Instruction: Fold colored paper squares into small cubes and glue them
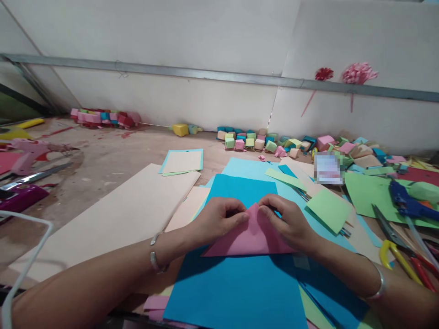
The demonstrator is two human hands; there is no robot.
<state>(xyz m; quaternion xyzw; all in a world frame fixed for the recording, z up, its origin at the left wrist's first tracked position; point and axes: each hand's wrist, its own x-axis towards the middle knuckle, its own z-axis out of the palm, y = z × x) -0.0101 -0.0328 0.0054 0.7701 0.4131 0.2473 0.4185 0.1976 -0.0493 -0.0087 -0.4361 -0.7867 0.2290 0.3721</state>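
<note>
— Right, first entry?
— One pink paper (252,235), folded to a triangle. It lies flat on a dark blue sheet (236,288) at the near middle of the table (113,155), with its point turned away from the person.
— Hands?
— The left hand (219,219) has its fingers curled and is pinching the tip of the triangle from the left. The right hand (286,219) is likewise closed on the same tip from the right. The two hands almost meet there. There is a silver bangle (155,256) on the left wrist and another on the right.
— Around it?
— A long cream sheet (113,219) lies to the left, partly under the blue. A green square (329,209) lies just beside the right hand. Scissors (391,242) with a yellow handle and a blue glue gun (408,203) are further right.
— Far side?
— A row of small paper cubes (260,141) in mixed colours runs along the wall. Two paper flowers (358,73), one pink and one red, are fixed on the wall above them.
</note>
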